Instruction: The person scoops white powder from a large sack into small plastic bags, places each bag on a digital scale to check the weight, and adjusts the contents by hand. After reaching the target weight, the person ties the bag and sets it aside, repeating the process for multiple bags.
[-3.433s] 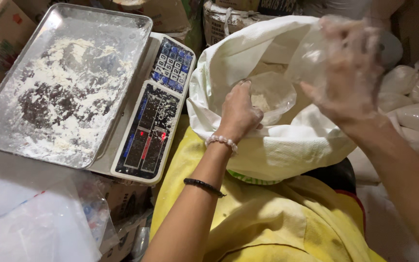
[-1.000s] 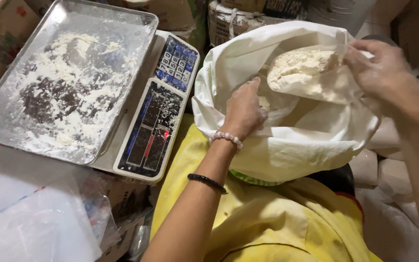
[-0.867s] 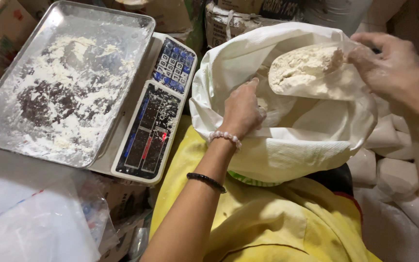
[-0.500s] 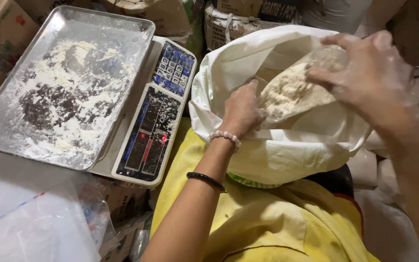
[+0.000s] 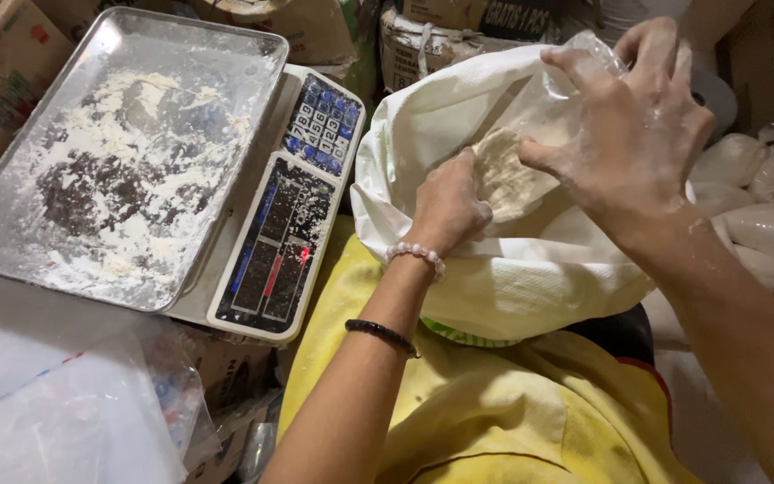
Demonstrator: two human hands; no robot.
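Cluttered storage ground was seen, a yellow garment nearest. Beyond it, a large white woven sack (image 5: 530, 287) lay open, well apart from nothing: a flour-dusted steel scale tray (image 5: 127, 161) crowded its left. Inside, a thin clear plastic bag of flour (image 5: 517, 166) was gripped by the left hand (image 5: 448, 208) and the right hand (image 5: 633, 134). Judged soft, slippery and tearable, it was best held at the rim.

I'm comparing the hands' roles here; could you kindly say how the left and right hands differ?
The left hand is curled low inside the white sack; the right hand is spread, higher, on a clear plastic bag. The left wrist wears bracelets; the right shows none. Both are flour-dusted.
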